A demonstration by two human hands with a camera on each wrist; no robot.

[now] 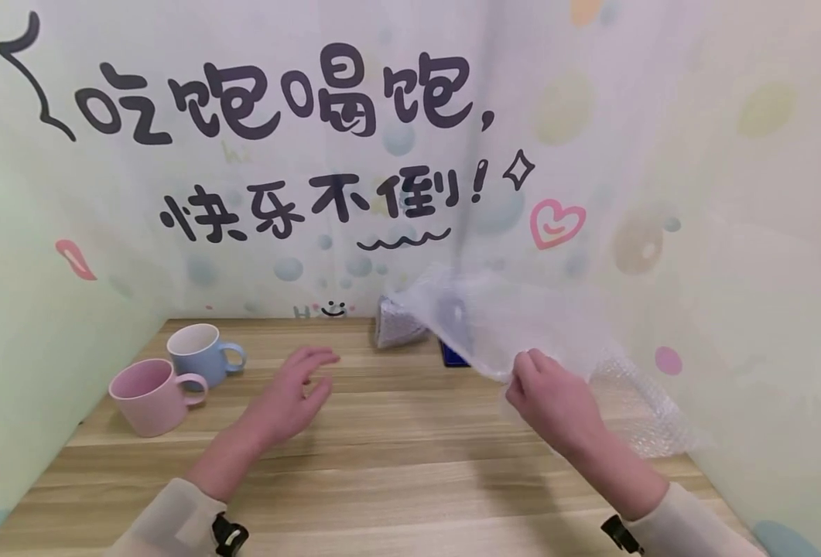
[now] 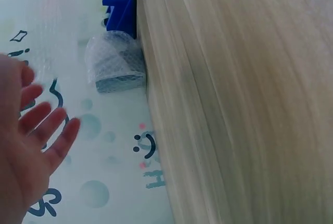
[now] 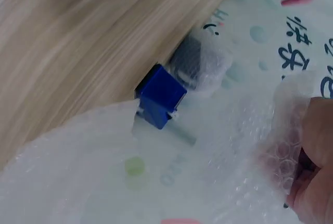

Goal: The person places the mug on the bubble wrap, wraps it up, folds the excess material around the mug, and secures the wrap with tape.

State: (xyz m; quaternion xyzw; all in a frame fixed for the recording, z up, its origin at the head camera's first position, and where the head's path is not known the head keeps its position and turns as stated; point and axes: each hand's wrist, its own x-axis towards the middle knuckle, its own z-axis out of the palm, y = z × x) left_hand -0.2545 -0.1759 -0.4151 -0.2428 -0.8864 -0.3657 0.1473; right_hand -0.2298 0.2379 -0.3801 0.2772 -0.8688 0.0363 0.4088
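Note:
My right hand (image 1: 556, 402) grips a clear bubble wrap sheet (image 1: 535, 317) by its edge. The sheet is raised over the right side of the table, and its rear part overlaps a blue plastic object (image 3: 161, 88) in the head view. In the right wrist view, the wrap's bubbles show around the curled fingers. My left hand (image 1: 288, 398) hovers over the middle of the table, fingers loosely spread, holding nothing. Beyond it, a bubble-wrapped bundle (image 1: 398, 321) stands at the back edge beside the blue object; something dark shows through its wrap (image 3: 190, 60).
On the left of the wooden table (image 1: 382, 480) stand a pink mug (image 1: 148, 410) and, behind it, a blue mug (image 1: 201, 360) with a white inside. Printed cloth walls (image 1: 278, 271) enclose the table at the back and both sides.

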